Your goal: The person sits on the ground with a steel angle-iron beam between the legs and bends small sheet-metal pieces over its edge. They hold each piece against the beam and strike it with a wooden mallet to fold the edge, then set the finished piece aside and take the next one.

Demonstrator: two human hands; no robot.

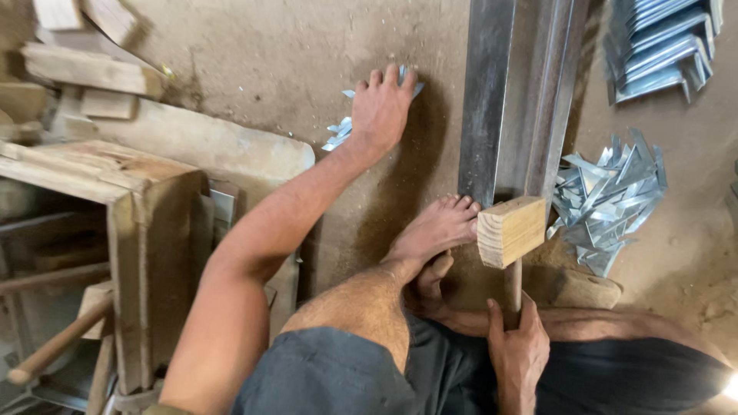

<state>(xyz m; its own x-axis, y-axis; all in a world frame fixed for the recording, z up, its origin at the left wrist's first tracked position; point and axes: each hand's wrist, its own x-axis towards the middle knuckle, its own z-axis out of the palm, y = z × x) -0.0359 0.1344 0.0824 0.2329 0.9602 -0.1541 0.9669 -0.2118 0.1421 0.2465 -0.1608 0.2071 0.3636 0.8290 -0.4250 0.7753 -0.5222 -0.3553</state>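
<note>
You have two hands in view: your left hand [382,107] lies spread on one small heap of cut metal strips [344,131] on the floor, and your right hand [519,350] grips the one wooden mallet [510,230]. You have one long steel rail [515,100] in front of you, with one bare foot [434,230] set against it, and two more lots of metal pieces beside it: one loose pile [611,196] and one neat stack [661,46]. You also have one wooden box [146,230] to your left; the timber offcuts [84,69] behind it are too jumbled to count.
</note>
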